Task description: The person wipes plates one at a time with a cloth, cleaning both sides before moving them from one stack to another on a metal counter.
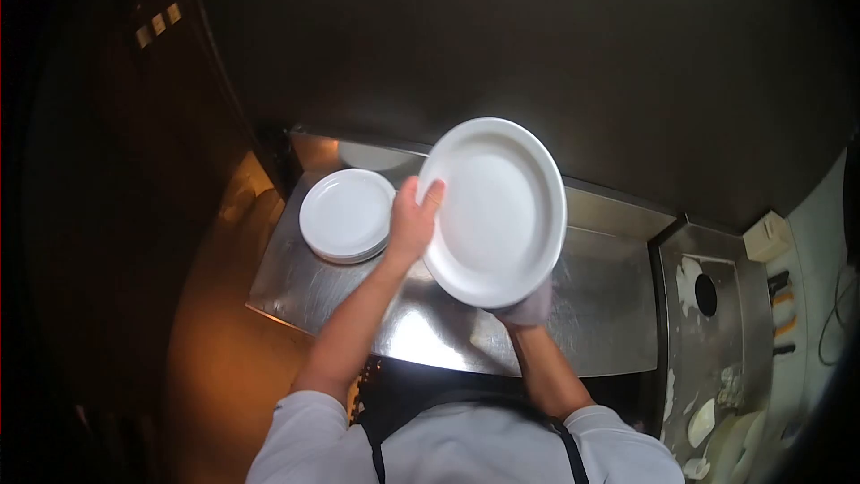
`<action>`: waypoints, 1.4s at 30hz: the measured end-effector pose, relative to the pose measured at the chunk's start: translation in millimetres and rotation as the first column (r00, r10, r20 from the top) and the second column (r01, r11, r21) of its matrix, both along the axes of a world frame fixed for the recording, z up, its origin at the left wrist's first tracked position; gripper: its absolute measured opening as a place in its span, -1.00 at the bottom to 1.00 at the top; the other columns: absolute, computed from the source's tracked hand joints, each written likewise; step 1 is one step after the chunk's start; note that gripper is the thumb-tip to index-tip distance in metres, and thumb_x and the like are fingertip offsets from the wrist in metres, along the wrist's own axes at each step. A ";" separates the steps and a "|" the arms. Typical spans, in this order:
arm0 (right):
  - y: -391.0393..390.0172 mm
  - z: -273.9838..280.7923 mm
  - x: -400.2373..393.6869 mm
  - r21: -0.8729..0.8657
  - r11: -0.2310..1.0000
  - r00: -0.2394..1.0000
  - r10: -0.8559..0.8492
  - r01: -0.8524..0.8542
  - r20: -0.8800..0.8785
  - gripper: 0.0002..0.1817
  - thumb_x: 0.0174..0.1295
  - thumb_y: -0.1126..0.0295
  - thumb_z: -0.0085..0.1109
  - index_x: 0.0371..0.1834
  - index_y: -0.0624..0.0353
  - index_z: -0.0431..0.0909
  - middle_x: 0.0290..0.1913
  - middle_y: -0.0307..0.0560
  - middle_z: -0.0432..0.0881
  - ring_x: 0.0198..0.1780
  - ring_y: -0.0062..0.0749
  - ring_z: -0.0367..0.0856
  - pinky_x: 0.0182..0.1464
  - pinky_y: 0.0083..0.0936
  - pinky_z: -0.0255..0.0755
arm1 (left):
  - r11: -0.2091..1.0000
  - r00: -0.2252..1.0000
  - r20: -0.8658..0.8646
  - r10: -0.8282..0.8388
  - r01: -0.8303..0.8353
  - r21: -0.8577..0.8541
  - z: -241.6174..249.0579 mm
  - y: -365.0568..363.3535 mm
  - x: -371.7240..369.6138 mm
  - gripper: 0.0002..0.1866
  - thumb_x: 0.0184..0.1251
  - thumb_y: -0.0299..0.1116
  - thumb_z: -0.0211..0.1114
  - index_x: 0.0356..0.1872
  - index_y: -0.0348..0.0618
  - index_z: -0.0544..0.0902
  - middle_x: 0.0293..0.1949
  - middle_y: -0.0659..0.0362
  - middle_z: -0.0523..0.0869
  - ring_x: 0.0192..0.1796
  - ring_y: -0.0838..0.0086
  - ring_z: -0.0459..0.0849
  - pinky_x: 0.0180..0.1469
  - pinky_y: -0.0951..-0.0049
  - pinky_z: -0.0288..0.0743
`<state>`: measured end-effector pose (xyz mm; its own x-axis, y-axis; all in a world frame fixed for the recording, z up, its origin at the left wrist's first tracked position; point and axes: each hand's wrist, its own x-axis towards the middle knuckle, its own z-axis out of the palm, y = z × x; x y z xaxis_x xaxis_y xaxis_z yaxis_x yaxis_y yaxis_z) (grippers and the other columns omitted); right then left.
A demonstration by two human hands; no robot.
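A large white oval dish (494, 211) is held up, tilted, above the steel counter (609, 296). My left hand (415, 220) grips its left rim, with the thumb over the edge and the other fingers partly behind it. At the dish's lower right edge is my right hand (528, 306), seemingly covered by a pale cloth or glove; its fingers are hidden behind the dish. To the left, a stack of round white plates (348, 215) sits on the counter, close to my left hand.
A steel sink area (708, 305) with a dark round hole and foam lies at the right, with dishes at its lower end. Beyond it are a pale box (767, 237) and orange-handled tools (785, 312). A dark wall rises behind the counter.
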<state>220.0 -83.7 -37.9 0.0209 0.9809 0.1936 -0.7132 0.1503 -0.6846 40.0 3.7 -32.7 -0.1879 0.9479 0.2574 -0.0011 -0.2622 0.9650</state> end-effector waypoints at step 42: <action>53.6 9.9 -35.7 -0.347 0.930 0.992 -0.126 0.124 0.017 -0.57 0.44 0.39 0.14 0.33 0.14 0.36 0.17 -0.14 0.54 0.14 -0.33 0.59 0.14 -0.38 0.64 | 0.991 0.829 0.544 -0.132 0.112 0.071 55.6 -17.9 -57.4 -0.53 0.55 -0.23 0.18 0.27 -0.40 0.44 0.24 -0.07 0.56 0.18 0.22 0.63 0.21 0.29 0.55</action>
<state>184.4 -30.1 -28.0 0.1473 0.9764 -0.1581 -0.7081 -0.0075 -0.7061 -17.4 -14.2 22.9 -0.1910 0.9649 0.1800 -0.5594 -0.2577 0.7878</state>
